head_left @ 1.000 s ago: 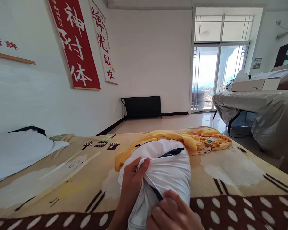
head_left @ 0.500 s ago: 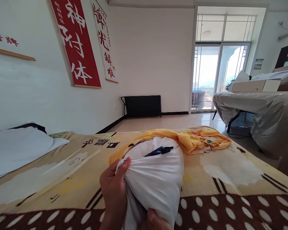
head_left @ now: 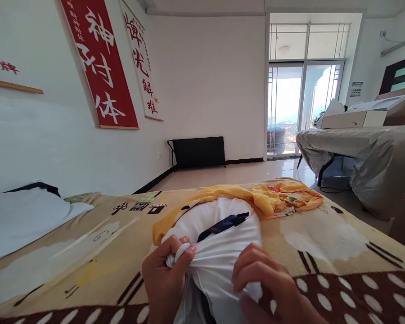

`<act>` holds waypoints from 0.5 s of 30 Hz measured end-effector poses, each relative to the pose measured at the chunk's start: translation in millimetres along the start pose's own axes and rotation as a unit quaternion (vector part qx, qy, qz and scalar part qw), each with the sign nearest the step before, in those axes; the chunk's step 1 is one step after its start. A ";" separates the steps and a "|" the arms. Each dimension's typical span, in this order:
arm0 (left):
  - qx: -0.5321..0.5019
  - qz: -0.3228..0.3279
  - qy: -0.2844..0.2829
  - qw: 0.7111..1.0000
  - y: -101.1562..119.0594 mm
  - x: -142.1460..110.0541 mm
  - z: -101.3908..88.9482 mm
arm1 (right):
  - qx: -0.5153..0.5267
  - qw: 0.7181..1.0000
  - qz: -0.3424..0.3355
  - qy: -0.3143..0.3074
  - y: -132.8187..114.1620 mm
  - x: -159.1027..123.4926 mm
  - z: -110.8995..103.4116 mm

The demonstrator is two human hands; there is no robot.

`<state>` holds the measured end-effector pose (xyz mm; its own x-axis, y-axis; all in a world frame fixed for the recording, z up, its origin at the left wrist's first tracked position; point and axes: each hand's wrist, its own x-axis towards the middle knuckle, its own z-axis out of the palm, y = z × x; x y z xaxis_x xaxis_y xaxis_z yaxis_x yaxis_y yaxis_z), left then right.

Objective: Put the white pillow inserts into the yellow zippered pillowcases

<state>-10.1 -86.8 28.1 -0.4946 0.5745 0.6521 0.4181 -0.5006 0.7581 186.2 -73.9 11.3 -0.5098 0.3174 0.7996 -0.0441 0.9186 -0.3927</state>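
Note:
My left hand (head_left: 167,274) is closed on a gathered, twisted end of a bulging white cloth bundle (head_left: 219,265). Folds fan out from that grip across the cloth. A dark, shiny strip (head_left: 222,225) shows in an opening at the top of the bundle. My right hand (head_left: 270,283) is at the bundle's right side with bent fingers and the thumb apart, gripping nothing I can see; whether its fingertips touch the cloth I cannot tell. Yellow printed cloth (head_left: 256,198) curves round the far side of the bundle. The bundle's near end runs out of view.
Under everything lies a beige blanket (head_left: 114,252) with a brown, white-dotted border. White cloth with a dark edge (head_left: 30,216) is at the left. Beyond are a black folded panel (head_left: 199,152) against the wall and a plastic-covered table (head_left: 357,139) bearing boxes (head_left: 344,119).
My right hand has come up from the bottom edge to the bundle's right side, its fingers loosened. My left hand keeps its grip, slightly lower and further right. More of the dark strip shows.

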 end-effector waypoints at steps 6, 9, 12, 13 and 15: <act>0.042 0.128 -0.097 0.986 12.9 -42.6 22.0 | -0.046 0.994 0.082 -0.054 37.2 3.0 -2.3; 0.022 0.217 -0.130 0.967 10.8 -57.1 32.0 | 0.011 0.987 0.077 -0.142 44.0 3.8 14.7; -0.003 0.247 -0.163 0.955 8.6 -62.2 35.3 | 0.057 0.985 0.056 -0.152 39.9 6.3 18.4; -0.008 0.242 -0.161 0.957 8.3 -63.0 35.9 | 0.069 0.984 0.047 -0.154 39.5 7.2 17.3; -0.019 0.228 -0.149 0.962 8.6 -64.7 37.6 | 0.099 0.978 0.033 -0.179 42.3 8.2 14.7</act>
<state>54.1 -103.9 -7.3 -0.0233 0.4465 0.8945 0.5081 -0.7653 0.3952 167.6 -36.0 -5.4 -0.7839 0.2399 0.5727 -0.1482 0.8234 -0.5477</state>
